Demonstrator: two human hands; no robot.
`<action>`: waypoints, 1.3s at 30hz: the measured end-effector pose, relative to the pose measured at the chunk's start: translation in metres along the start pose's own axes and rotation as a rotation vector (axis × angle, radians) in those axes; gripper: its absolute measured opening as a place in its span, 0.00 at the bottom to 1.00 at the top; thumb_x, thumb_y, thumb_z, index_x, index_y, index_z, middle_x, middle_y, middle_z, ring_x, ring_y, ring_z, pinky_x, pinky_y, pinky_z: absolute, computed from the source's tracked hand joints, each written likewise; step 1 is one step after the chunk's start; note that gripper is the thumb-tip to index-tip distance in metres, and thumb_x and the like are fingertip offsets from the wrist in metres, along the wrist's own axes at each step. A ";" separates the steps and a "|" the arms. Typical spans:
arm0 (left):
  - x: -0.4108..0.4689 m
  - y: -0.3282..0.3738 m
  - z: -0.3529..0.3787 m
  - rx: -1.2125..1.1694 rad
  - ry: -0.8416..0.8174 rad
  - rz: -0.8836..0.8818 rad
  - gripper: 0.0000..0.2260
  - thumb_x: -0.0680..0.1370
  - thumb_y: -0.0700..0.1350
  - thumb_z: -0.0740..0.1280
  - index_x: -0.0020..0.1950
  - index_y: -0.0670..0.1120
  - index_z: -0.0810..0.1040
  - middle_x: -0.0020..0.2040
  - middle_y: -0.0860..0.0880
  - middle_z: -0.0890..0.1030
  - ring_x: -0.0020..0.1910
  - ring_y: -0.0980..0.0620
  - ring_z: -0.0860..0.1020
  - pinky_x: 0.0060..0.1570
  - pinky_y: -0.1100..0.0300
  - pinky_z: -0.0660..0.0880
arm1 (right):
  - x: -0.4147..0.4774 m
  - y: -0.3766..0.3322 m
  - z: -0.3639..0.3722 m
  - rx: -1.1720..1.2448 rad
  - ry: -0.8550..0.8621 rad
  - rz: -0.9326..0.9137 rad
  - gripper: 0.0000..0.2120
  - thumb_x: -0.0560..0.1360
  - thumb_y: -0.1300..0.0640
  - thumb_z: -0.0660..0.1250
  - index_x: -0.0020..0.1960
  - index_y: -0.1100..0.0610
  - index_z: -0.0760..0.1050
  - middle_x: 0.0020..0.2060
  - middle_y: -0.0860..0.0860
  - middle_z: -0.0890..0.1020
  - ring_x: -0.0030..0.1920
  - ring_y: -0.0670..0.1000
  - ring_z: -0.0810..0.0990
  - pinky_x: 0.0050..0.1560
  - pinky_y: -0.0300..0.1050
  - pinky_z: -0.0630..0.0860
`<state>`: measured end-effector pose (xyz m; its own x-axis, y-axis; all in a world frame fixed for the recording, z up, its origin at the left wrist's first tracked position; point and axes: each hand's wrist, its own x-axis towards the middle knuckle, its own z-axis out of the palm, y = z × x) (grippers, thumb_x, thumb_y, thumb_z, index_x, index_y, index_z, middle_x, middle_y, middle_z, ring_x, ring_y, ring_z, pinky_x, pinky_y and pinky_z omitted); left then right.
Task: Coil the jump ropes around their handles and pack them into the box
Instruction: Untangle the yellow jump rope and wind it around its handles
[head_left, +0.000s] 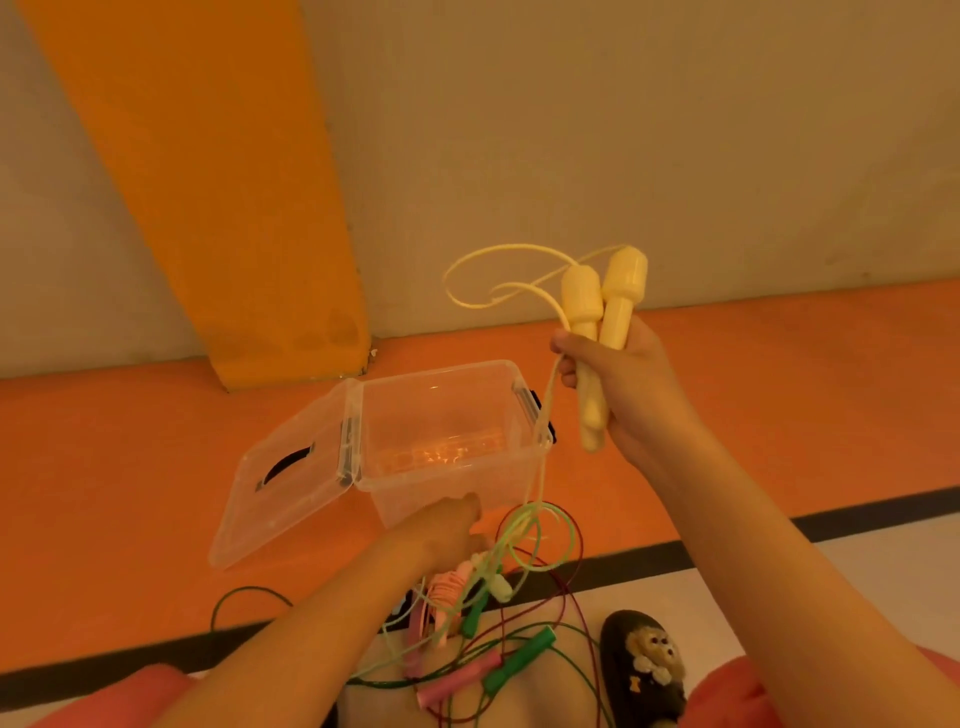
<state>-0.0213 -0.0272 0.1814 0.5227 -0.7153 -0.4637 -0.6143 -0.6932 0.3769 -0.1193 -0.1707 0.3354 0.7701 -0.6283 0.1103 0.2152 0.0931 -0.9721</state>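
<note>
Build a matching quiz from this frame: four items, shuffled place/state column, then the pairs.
Items
1. yellow handles
2. box
3. pink handle
4. slipper

Place or state
A. in the rope tangle on the floor
B. lid swung open
C. black, right of the tangle
D. gripped in the right hand, raised

Pairs: 1-D, 2-B, 3-A, 4-C

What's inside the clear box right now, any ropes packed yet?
No rope shows inside the clear box; only the orange floor shows through its walls. The left hand covers its near bottom corner, so that spot is hidden.
</note>
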 end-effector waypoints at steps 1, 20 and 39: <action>0.001 0.000 0.002 -0.006 -0.033 -0.005 0.23 0.80 0.54 0.63 0.71 0.43 0.65 0.66 0.43 0.74 0.61 0.45 0.75 0.59 0.54 0.72 | 0.000 -0.001 -0.002 0.016 0.013 0.008 0.06 0.74 0.68 0.67 0.46 0.59 0.73 0.34 0.55 0.76 0.27 0.46 0.74 0.28 0.37 0.72; -0.016 0.041 -0.030 -0.474 0.366 0.343 0.09 0.82 0.42 0.59 0.44 0.46 0.74 0.38 0.52 0.74 0.38 0.55 0.74 0.39 0.65 0.69 | 0.004 0.017 -0.020 -0.214 0.008 0.064 0.14 0.73 0.65 0.70 0.57 0.60 0.73 0.38 0.57 0.79 0.31 0.47 0.76 0.33 0.43 0.73; -0.067 0.020 -0.109 -1.456 0.528 0.476 0.10 0.82 0.42 0.55 0.51 0.47 0.75 0.31 0.54 0.75 0.25 0.58 0.69 0.23 0.66 0.61 | 0.018 0.082 -0.032 -0.568 -0.005 0.153 0.14 0.70 0.70 0.69 0.47 0.55 0.70 0.34 0.50 0.74 0.31 0.48 0.71 0.31 0.44 0.67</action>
<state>-0.0039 -0.0029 0.3074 0.7820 -0.6139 0.1078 0.1189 0.3167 0.9411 -0.1069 -0.1992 0.2507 0.7701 -0.6367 -0.0407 -0.2533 -0.2466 -0.9354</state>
